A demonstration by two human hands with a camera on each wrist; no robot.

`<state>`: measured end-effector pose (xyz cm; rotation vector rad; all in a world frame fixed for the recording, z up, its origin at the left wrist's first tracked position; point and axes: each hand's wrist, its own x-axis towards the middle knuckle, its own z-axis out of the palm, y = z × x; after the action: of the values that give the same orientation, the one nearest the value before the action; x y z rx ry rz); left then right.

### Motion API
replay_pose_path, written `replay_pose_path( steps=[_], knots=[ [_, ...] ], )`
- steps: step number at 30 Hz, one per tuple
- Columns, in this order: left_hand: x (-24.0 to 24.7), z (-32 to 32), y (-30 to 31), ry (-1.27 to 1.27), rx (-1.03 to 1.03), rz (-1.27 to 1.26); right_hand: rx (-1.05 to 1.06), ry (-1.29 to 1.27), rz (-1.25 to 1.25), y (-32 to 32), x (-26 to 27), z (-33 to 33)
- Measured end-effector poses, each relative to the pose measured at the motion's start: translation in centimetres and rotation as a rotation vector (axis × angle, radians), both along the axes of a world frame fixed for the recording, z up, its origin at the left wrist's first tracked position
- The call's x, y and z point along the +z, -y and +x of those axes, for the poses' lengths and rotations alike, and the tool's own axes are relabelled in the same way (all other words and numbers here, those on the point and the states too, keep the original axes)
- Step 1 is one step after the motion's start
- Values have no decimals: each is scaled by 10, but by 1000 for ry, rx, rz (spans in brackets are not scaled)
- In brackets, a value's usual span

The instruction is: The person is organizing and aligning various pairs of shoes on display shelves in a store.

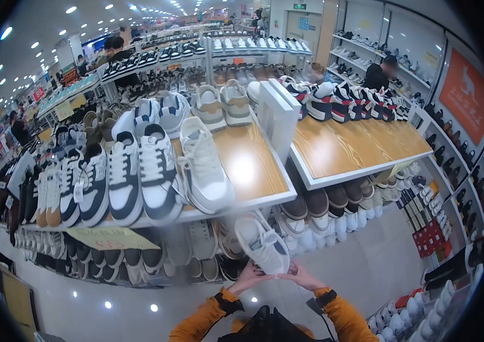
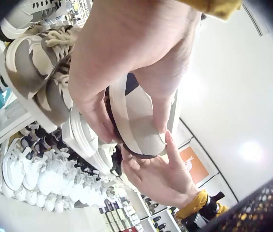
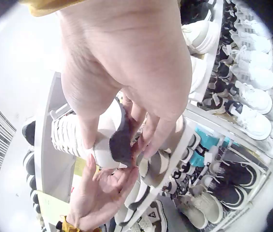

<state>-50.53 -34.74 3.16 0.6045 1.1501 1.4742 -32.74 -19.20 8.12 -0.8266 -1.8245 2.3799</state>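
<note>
A white and grey sneaker (image 1: 262,249) with white laces and dark trim is held up in front of the display shelf's edge. My left hand (image 1: 251,278) and right hand (image 1: 302,277) grip its near end from both sides. The left wrist view shows the left hand (image 2: 134,46) with thumb and fingers around the shoe's pale rounded toe (image 2: 146,128). From the right wrist, the right hand (image 3: 127,63) has its thumb on the white upper and its fingers at the dark sole (image 3: 121,147). Both hands' fingertips come close together at that end.
The wooden display shelf (image 1: 253,165) bears rows of sneakers, with a single white sneaker (image 1: 205,171) nearest its front edge. Lower racks hold more shoes (image 1: 322,228). A yellow price sign (image 1: 111,238) hangs at the left. One person (image 1: 379,74) stands behind the right shelf.
</note>
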Motion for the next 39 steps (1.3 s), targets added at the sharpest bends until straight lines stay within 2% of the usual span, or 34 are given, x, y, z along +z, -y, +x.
replay_pose_path(
  steps=[1,3,4,5,6,7,8,13,15,18,19,21,22,25,29,30,31,33,37,39],
  knots=[
    [-11,29,4,-19,-49,48,39,33,8,3,-3,31],
    [5,47,14,-46,-26,-29,72,69,14,10,4,50],
    [5,83,19,-48,-29,-54,124,109,7,7,6,82],
    [12,82,25,-66,-59,-73,148,133,6,9,8,81],
    [29,98,31,-44,31,-24,160,144,-2,7,8,91],
    [35,131,37,-28,49,-58,179,69,16,9,0,121],
    [45,127,31,-86,53,-53,177,-23,67,4,0,120],
    [91,154,24,-349,135,-4,132,-160,49,-3,38,144],
    [108,153,22,-383,144,-25,127,-259,200,-8,47,135],
    [140,138,13,-403,217,160,75,-324,114,-9,81,118],
    [148,130,11,-411,223,157,81,-331,111,-9,84,109],
    [167,110,5,-599,237,83,24,-384,116,-10,88,89],
    [180,105,1,-480,279,114,25,-388,117,-11,94,77],
    [184,72,-12,-376,383,75,-15,-404,112,-12,116,38],
    [196,38,-32,-407,475,86,-123,-464,131,-12,145,-10],
    [202,35,-36,-467,495,177,-177,-471,123,-12,151,-20],
    [204,23,-39,-467,494,175,-234,-477,114,-11,155,-30],
    [204,1,-43,-377,511,5,-220,-504,122,-11,159,-47],
    [216,-18,-47,-315,504,116,-221,-567,187,-5,156,-78],
    [210,-26,-42,-330,424,74,-256,-577,230,-5,157,-94]
  ],
)
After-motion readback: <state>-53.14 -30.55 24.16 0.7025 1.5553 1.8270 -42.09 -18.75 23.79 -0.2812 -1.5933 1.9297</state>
